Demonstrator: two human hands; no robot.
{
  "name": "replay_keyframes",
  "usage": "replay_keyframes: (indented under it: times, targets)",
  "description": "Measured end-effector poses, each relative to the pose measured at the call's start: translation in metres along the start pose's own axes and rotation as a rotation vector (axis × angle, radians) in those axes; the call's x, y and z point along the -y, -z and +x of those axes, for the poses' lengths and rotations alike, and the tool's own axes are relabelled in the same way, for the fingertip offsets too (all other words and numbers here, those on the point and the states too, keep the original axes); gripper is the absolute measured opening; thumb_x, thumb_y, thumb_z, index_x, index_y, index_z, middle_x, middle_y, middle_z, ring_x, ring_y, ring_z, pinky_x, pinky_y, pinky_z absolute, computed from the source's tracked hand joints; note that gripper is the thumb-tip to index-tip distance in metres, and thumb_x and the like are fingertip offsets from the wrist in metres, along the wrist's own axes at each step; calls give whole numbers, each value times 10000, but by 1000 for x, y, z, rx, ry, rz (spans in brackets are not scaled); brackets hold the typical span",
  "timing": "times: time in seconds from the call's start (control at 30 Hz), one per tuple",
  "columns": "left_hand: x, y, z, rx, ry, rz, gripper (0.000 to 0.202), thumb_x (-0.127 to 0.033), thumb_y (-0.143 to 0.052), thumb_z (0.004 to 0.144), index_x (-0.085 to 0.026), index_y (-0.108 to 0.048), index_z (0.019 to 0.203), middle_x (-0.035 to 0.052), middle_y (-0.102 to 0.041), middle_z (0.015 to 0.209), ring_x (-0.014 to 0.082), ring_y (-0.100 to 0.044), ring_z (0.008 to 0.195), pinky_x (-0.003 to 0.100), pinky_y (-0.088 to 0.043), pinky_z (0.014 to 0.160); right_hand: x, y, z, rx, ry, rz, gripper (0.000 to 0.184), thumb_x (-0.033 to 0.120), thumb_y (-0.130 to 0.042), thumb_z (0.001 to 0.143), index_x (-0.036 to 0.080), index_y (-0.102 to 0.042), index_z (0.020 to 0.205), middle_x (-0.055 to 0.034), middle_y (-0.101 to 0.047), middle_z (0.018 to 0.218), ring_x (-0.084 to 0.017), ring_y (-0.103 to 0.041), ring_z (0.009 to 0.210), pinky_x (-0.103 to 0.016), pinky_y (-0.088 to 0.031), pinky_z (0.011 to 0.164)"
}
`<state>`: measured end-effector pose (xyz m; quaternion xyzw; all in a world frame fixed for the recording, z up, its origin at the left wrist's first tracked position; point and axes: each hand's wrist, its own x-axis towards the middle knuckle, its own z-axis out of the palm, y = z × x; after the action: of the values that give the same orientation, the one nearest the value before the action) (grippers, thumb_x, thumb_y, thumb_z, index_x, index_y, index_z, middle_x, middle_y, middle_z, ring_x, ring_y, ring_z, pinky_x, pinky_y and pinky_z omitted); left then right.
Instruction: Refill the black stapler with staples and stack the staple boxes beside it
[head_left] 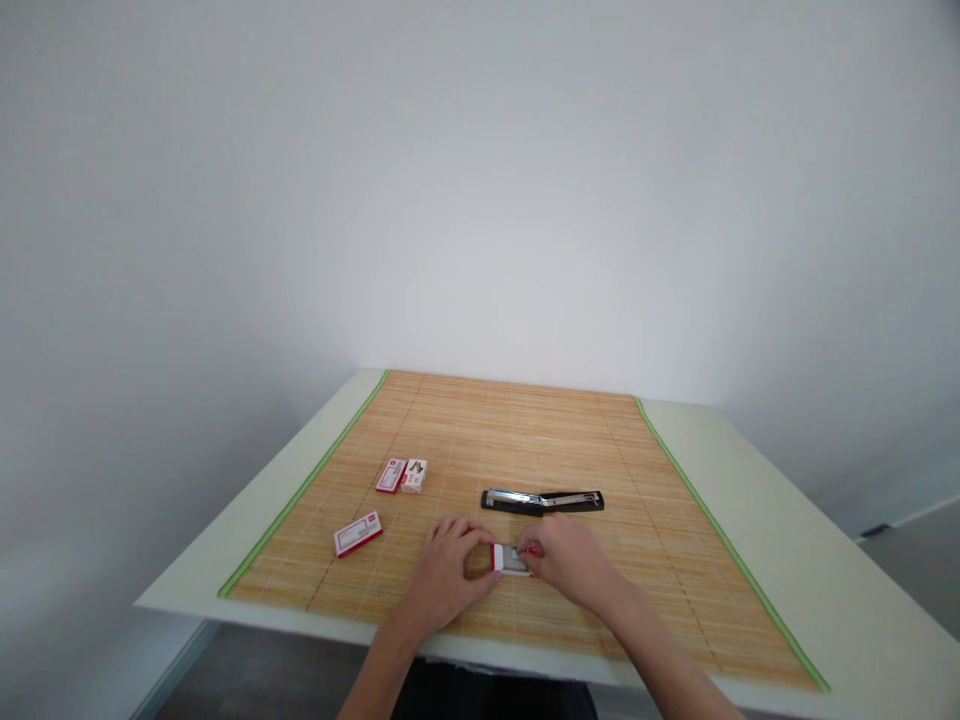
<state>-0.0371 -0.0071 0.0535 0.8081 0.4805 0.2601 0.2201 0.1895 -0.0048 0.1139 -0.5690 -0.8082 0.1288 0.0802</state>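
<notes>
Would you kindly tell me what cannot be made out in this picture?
1. Head view, small box: mostly covered by the fingers of the left hand and right hand; its contents are hidden.
2. Head view, loose box and pair of boxes behind it: print too small to read.
3. Head view, stapler: too small to tell whether staples are loaded.

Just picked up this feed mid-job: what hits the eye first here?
Both hands meet near the front edge of the bamboo mat, where the left hand and right hand pinch a small red-and-white box between them. Just beyond them lies a black stapler, swung open flat. To the left lie a pair of similar boxes and, nearer, a lone box.
</notes>
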Motion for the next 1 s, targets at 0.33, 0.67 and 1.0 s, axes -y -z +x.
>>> replay_keyframes:
  times: [0.33, 0.67, 1.0]
  targets:
    - [0, 0, 0, 0, 1, -16, 341, -316, -814, 777, -344, -696, 1096, -14, -662, 1158, 249, -564, 1112, 388, -364, 987, 4, -10, 3, 86, -12, -50, 158, 269, -685, 842, 308, -827, 899, -46, -794, 838, -236, -721, 811, -278, -407, 675]
    - [2, 0, 0, -1, -12, -17, 311, -347, -792, 798, -346, -699, 1094, -6, -665, 1153, 259, -568, 1111, 403, -368, 988, 7, -7, 10, 125, 20, -77, 190, 241, -660, 855, 307, -810, 950, -44, -794, 931, -237, -720, 909, -275, -418, 735]
    - [4, -2, 0, -6, -15, -13, 328, -355, -810, 784, -351, -697, 1093, -13, -664, 1156, 256, -566, 1112, 401, -366, 990, 6, -12, 11, 101, 56, -54, 162, 212, -651, 838, 264, -804, 855, -60, -784, 840, -224, -697, 815, -283, -362, 691]
